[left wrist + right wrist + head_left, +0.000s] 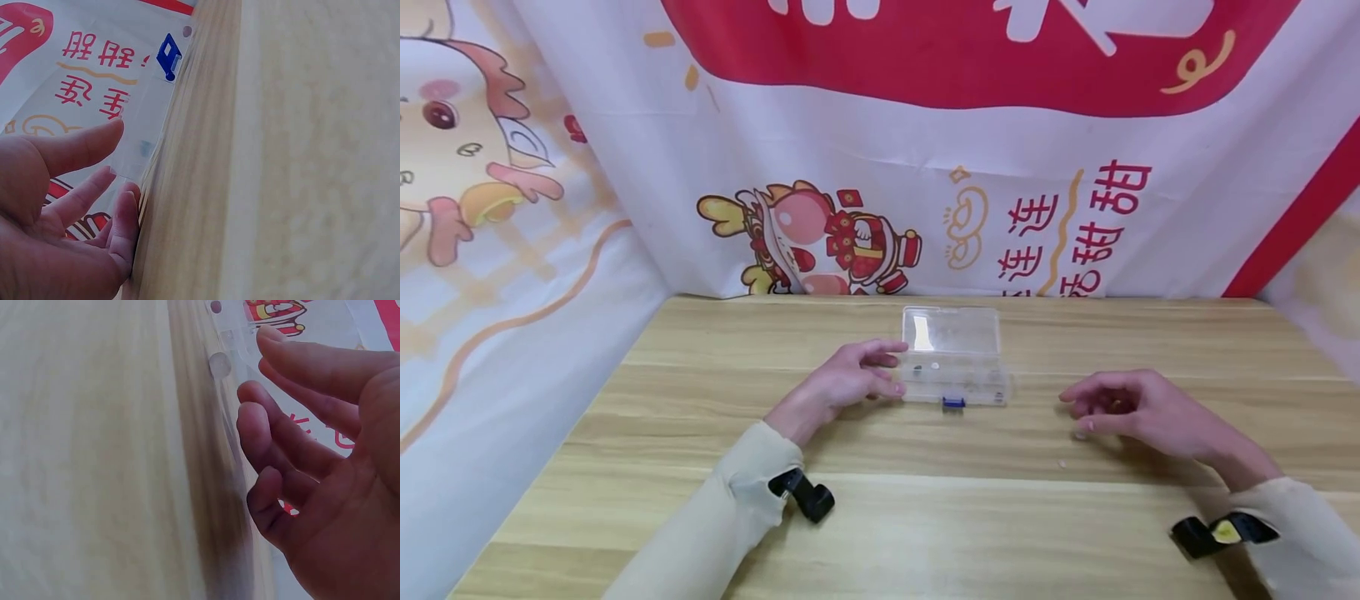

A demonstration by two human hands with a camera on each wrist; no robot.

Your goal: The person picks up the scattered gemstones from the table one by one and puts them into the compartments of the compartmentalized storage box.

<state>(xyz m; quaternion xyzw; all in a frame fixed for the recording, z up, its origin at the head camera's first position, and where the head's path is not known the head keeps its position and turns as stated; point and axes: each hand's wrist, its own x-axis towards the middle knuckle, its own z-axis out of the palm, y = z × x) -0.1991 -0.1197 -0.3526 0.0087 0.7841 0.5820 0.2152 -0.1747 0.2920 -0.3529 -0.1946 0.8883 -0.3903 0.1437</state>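
Note:
A clear plastic compartment box with a blue clasp stands on the table, its transparent lid raised at the back. A few tiny pieces lie inside, too small to identify. At the box's left end, my left hand touches it with thumb and fingers spread apart. To the right of the box, my right hand hovers over the table, fingers loosely bent with nothing visible between them. Near it, a small whitish round piece shows in the right wrist view.
The wooden table runs back to a printed cloth hanging behind it. Another cloth hangs along the left side. A tiny pale piece lies on the wood in front of the right hand.

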